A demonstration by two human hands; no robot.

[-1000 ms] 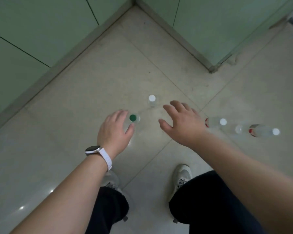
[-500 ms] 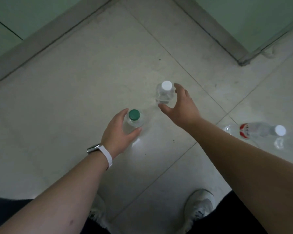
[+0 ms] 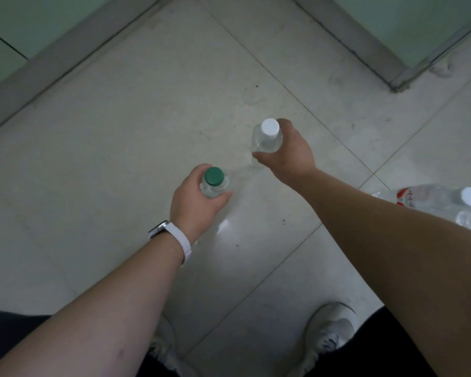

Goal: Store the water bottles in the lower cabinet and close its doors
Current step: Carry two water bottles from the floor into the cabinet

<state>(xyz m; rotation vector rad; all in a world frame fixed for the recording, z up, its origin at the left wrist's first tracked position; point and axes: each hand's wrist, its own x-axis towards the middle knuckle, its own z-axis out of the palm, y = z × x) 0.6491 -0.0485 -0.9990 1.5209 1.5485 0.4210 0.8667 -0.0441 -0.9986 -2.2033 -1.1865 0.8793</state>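
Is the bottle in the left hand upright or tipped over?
Upright: the green-capped bottle points its cap up at the camera, the left hand gripping its shoulder.

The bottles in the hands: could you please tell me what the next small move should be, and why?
Probably lift both straight up. The left hand grips the green-capped bottle and the right hand grips the white-capped bottle, each just below the cap. Both seem to stand upright on the floor, so the grasps look ready.

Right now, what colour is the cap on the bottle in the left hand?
Green, seen best in the head view.
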